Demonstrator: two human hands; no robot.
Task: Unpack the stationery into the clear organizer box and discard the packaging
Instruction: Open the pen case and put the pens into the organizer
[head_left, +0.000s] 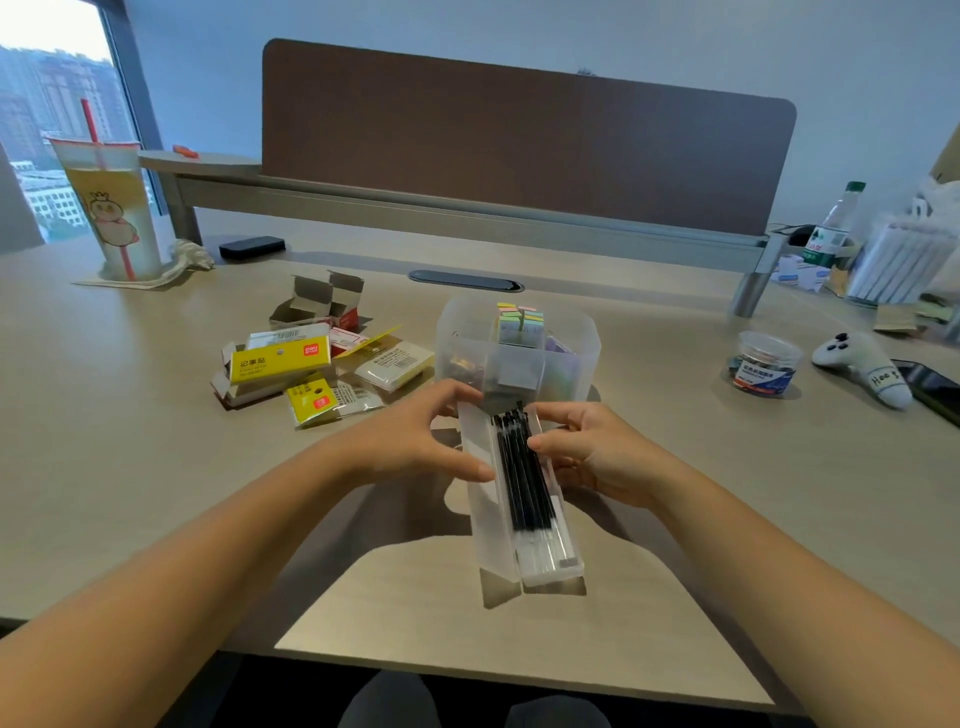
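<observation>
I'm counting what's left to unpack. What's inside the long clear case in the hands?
The clear case holds a bundle of black pen refills. Their number is unclear, and the thumbs of the left hand and right hand cover part.

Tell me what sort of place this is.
Most likely an office workstation: a brown desk divider panel backs the desk, a cable grommet is set into it, and high-rise buildings show through the window.

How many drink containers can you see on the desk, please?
2: a plastic cup with a red straw at the far left corner, and a green-capped bottle at the far right. Clutter on the right may hide others.
</observation>
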